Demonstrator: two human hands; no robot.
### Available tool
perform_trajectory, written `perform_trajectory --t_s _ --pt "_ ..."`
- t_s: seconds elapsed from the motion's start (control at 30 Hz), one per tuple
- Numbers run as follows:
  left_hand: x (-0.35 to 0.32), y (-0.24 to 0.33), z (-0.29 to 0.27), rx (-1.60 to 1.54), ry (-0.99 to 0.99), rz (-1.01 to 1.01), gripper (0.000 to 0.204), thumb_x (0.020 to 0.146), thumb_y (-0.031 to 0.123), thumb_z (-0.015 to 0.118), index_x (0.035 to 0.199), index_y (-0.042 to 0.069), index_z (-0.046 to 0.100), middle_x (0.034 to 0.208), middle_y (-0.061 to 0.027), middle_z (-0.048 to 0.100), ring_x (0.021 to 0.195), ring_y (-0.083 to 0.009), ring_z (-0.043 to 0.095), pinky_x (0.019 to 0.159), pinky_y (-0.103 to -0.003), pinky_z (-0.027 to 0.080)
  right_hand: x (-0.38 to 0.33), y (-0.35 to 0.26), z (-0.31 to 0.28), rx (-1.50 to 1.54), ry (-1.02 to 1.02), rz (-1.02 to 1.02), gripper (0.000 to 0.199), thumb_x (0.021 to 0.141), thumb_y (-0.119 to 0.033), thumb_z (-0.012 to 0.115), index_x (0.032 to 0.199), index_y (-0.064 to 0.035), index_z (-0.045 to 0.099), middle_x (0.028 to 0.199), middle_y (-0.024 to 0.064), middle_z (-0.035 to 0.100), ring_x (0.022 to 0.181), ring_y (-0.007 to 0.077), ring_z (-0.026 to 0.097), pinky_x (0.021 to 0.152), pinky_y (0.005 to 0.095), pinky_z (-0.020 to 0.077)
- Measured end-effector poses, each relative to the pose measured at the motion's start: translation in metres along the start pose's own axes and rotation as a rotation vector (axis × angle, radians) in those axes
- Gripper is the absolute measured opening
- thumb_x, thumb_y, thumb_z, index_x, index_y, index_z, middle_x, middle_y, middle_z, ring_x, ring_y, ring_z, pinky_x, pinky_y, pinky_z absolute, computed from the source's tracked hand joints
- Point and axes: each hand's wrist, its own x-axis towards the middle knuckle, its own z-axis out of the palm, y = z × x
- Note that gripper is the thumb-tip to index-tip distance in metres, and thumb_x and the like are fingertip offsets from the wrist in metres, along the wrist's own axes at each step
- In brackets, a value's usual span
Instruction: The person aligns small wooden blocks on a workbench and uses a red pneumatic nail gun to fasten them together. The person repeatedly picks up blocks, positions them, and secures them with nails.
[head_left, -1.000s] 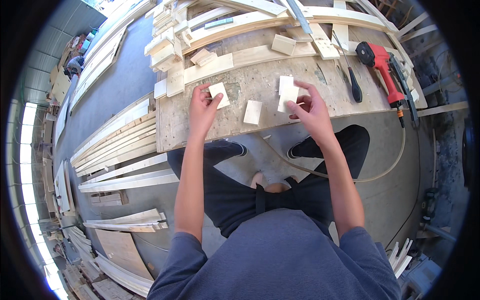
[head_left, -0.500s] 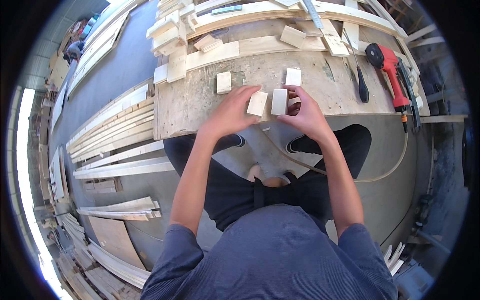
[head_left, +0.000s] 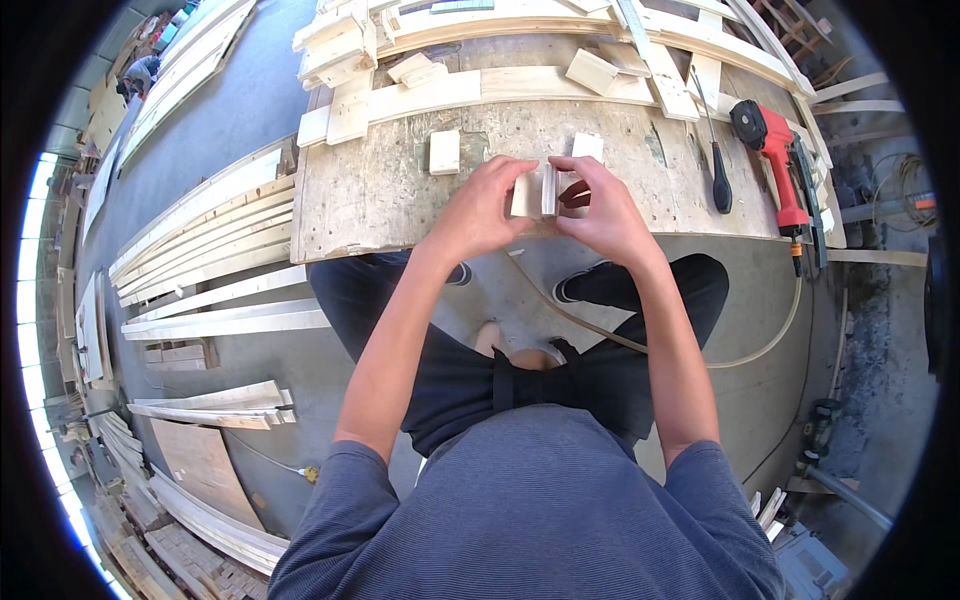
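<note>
Near the bench's front edge, my left hand (head_left: 488, 208) is closed around a small pale wood block (head_left: 524, 196), thumb at the near end and fingers at the far end. My right hand (head_left: 602, 208) grips a second wood block (head_left: 549, 190) in the same way, with a narrow, streaked side of it facing up. The two blocks stand close side by side; whether they touch I cannot tell. Another wood block (head_left: 444, 152) lies on the bench beyond my left hand. Just past my right fingers sits one more pale block (head_left: 588, 147).
A red nail gun (head_left: 772, 160) with a hose lies at the bench's right, beside a dark-handled screwdriver (head_left: 720, 180). Planks and offcuts (head_left: 420, 97) fill the far side of the wooden bench (head_left: 370, 195). Long boards (head_left: 210, 235) are stacked on the left.
Both held blocks have come closer together. The right one has turned, now showing a narrow side instead of its broad face. The view has shifted slightly.
</note>
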Motion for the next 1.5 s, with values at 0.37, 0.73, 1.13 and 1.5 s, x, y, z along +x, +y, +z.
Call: perform_trajectory --t_s 0.37,0.73,1.13,1.5 --pt "0.007 0.006 -0.001 0.031 -0.018 0.015 0.086 0.078 0.010 0.095 0.158 0.009 0.062 0.142 -0.0165 0.067 0.126 -0.0365 0.066 0.109 -0.045 0.058 -0.004 0.010 -0.006 0.166 -0.022 0.068 0.078 0.083 0.003 0.090 0.156 -0.0058 0.065 0.138 0.0108 0.073 0.108 0.0194 0.078 0.097 0.0359 0.0655" --pt "0.019 -0.008 -0.021 -0.059 -0.068 -0.071 0.087 0.073 0.009 0.096 0.155 0.011 0.066 0.137 -0.0128 0.067 0.119 -0.0290 0.070 0.108 -0.039 0.060 0.004 0.022 -0.001 0.262 0.018 0.047 0.081 0.076 -0.001 0.086 0.154 -0.0028 0.063 0.136 0.0154 0.072 0.114 0.0247 0.078 0.097 0.0387 0.0654" --pt "0.021 0.014 -0.031 0.202 -0.033 0.053 0.081 0.073 0.019 0.092 0.150 0.006 0.070 0.136 -0.0144 0.066 0.137 -0.0358 0.060 0.121 -0.045 0.051 0.004 0.014 0.003 0.297 0.053 -0.038 0.078 0.081 0.003 0.081 0.156 -0.0058 0.063 0.142 0.0089 0.072 0.123 0.0227 0.075 0.107 0.0394 0.0634" --pt "0.035 0.010 0.008 -0.206 0.035 -0.037 0.078 0.073 0.022 0.099 0.141 0.001 0.068 0.138 -0.0173 0.073 0.129 -0.0337 0.071 0.112 -0.045 0.057 0.016 -0.001 -0.026 0.215 0.069 -0.190 0.069 0.078 -0.014 0.094 0.143 -0.0029 0.073 0.140 0.0117 0.075 0.131 0.0276 0.074 0.119 0.0419 0.0575"
